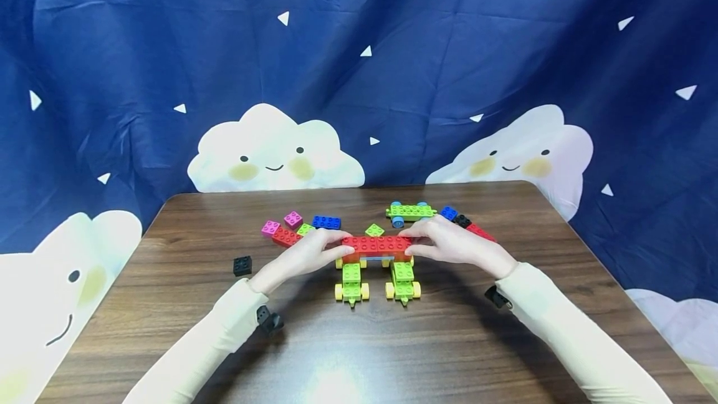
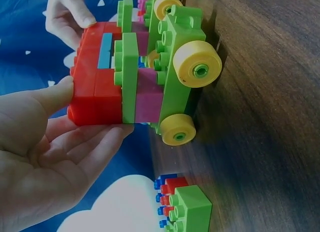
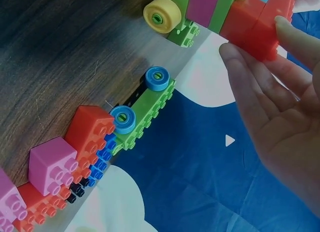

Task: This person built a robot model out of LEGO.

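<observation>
- Pinching the left end of the red bricks (image 1: 367, 243) with the left hand (image 1: 307, 251), thumb on the near side and fingers on the far side.
- Pinching the right end of the same red bricks with the right hand (image 1: 449, 242), likewise between thumb and fingers.
- Spanning with that red row the left toy car (image 1: 351, 287) and the right toy car (image 1: 403, 286), both green with yellow wheels; standing about midway between the left and right edges of the table (image 1: 449, 354).
- Showing, in the left wrist view, green and pink layers under the red, plus a light blue brick (image 2: 105, 50) between the cars.
- Lying just beyond the red row, toward the far edge: a small green brick (image 1: 374, 230).
- Resting near the far edge, right of middle: a green car with blue wheels (image 1: 412, 211), then a blue brick (image 1: 449, 212) and a red brick (image 1: 482, 232) toward the right edge.
- Scattered toward the far left corner: two pink bricks (image 1: 293, 219) and a long blue brick (image 1: 326, 222).
- Sitting nearer the left edge, apart from these: a black brick (image 1: 242, 265).
</observation>
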A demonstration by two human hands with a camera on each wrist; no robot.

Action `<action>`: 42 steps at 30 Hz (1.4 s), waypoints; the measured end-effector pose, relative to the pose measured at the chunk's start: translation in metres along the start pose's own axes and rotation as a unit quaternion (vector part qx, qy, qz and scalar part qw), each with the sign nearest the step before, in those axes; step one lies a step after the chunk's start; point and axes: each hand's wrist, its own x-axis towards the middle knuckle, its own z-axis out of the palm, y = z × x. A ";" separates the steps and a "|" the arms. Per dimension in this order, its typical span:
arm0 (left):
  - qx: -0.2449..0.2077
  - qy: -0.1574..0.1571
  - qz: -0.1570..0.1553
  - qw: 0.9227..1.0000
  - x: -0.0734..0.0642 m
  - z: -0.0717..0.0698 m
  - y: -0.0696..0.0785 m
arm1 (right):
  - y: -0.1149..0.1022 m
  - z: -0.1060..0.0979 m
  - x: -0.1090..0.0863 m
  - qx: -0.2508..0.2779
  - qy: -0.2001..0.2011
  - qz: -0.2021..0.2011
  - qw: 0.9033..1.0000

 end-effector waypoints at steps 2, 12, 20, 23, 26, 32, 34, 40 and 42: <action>-0.001 0.002 -0.003 1.000 0.000 0.000 0.001 | 0.000 0.000 0.000 -0.002 -0.001 -0.001 1.000; 0.003 0.004 -0.006 1.000 0.001 0.000 -0.001 | -0.001 0.000 0.000 -0.003 -0.001 0.001 1.000; 0.000 0.003 -0.007 1.000 0.000 -0.001 0.000 | -0.001 0.000 0.000 0.003 0.000 -0.002 1.000; 0.000 0.002 -0.003 1.000 0.000 -0.001 -0.001 | -0.001 0.000 0.000 0.002 0.001 -0.004 1.000; -0.005 0.000 0.000 1.000 0.001 -0.001 -0.001 | 0.000 0.000 0.000 0.003 0.001 -0.005 1.000; -0.010 -0.001 -0.001 1.000 0.001 0.000 -0.001 | 0.000 0.000 0.000 0.006 0.002 -0.006 1.000; -0.010 0.001 -0.004 1.000 0.001 0.000 -0.002 | 0.000 0.000 0.000 0.005 0.003 -0.007 1.000; -0.013 0.004 -0.005 1.000 0.001 0.001 -0.003 | -0.001 0.000 0.000 0.005 0.001 -0.002 1.000; -0.013 0.005 -0.003 1.000 0.001 0.001 -0.003 | -0.002 -0.001 -0.001 0.007 -0.001 0.004 1.000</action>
